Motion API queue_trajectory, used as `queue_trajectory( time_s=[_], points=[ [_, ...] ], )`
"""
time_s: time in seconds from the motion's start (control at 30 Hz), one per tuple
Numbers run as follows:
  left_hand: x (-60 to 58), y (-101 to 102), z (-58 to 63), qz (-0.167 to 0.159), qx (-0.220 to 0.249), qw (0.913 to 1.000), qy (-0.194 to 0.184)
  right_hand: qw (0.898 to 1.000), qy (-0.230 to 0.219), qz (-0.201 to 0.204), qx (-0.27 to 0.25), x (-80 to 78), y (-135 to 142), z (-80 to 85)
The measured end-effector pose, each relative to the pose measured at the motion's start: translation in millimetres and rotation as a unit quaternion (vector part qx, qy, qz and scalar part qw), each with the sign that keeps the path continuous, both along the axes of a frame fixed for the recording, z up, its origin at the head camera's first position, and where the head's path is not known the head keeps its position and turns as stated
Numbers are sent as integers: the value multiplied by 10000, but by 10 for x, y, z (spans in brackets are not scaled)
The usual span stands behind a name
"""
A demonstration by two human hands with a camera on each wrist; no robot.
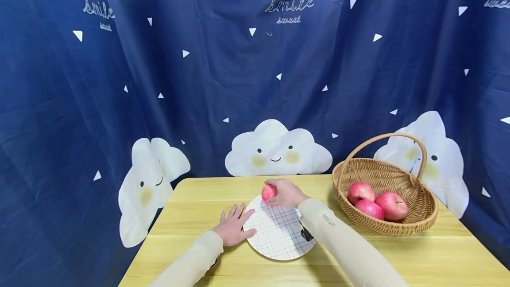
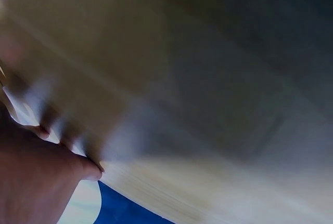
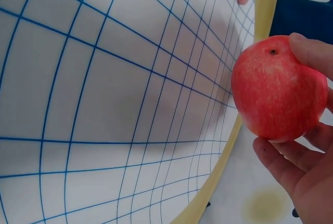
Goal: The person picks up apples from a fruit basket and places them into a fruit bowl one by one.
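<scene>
In the head view my right hand (image 1: 287,194) grips a red apple (image 1: 269,193) at the far edge of a round white plate (image 1: 279,234) with blue grid lines. The right wrist view shows the apple (image 3: 281,89) between the thumb and curled fingers, its dimpled end facing the camera. My left hand (image 1: 233,227) lies with spread, straight fingers at the plate's left edge, thumb and fingertips over the rim. In the left wrist view the left hand (image 2: 39,169) shows only partly, against the wooden tabletop.
A wicker basket (image 1: 386,229) with a tall handle stands at the table's right, holding several red apples (image 1: 392,206). The wooden table (image 1: 211,189) has its far edge against a dark blue curtain (image 1: 223,79) printed with clouds and triangles.
</scene>
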State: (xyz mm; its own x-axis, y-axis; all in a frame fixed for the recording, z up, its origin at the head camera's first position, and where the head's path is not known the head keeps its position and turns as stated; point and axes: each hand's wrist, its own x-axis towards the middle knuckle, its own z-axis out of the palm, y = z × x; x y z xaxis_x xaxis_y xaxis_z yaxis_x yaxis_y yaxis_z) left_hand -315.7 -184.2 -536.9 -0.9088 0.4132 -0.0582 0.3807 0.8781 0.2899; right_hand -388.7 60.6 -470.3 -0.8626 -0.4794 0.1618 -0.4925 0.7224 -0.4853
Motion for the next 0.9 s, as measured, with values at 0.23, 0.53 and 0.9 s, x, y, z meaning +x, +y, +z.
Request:
queue_trajectory(
  time_s=[0.23,0.53,0.9],
  points=[
    [-5,3,-41,20,20,10000,34,9997,73,-66,203,-3,-31,-8],
    [-34,-9,-94,36,30,10000,23,9994,46,-162,309,12,-40,6],
    [-46,-17,-101,41,44,10000,-4,9986,158,-109,498,25,-47,-25]
  ],
)
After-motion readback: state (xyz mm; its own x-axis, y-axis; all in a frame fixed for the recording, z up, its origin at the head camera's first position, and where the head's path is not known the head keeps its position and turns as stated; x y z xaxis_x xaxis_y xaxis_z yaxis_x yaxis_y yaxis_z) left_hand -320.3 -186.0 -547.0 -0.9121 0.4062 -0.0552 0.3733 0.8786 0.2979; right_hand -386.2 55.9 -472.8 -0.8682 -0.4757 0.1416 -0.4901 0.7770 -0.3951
